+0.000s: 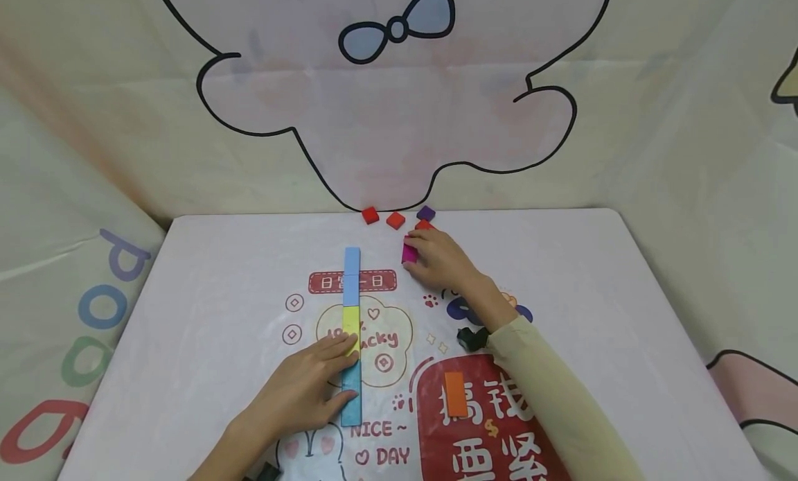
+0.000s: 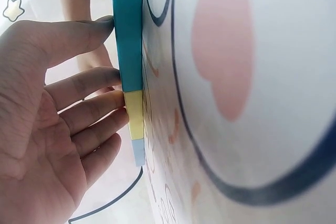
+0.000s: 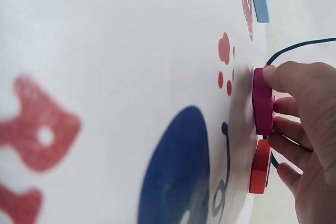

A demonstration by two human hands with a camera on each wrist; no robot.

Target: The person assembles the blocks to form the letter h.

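A straight row of flat blocks runs away from me in the head view: teal (image 1: pixel 352 413) nearest, then yellow (image 1: pixel 351 317), then light blue (image 1: pixel 352 287). My left hand (image 1: pixel 304 382) lies against the row from the left. In the left wrist view its thumb touches the teal block (image 2: pixel 128 45), and fingertips rest at the teal end and on the yellow block (image 2: pixel 135 114). Further back, my right hand (image 1: pixel 444 260) pinches a magenta block (image 1: pixel 408 253) between thumb and fingers. Just beside it in the right wrist view lies a red block (image 3: pixel 259 166).
Near the table's back edge lie two red blocks, one left (image 1: pixel 370 215) and one nearer the middle (image 1: pixel 395 220), plus a purple block (image 1: pixel 427 213). An orange block (image 1: pixel 456 394) lies left of my right sleeve (image 1: pixel 555 391). A printed cloth wall (image 1: pixel 399 120) rises behind the table.
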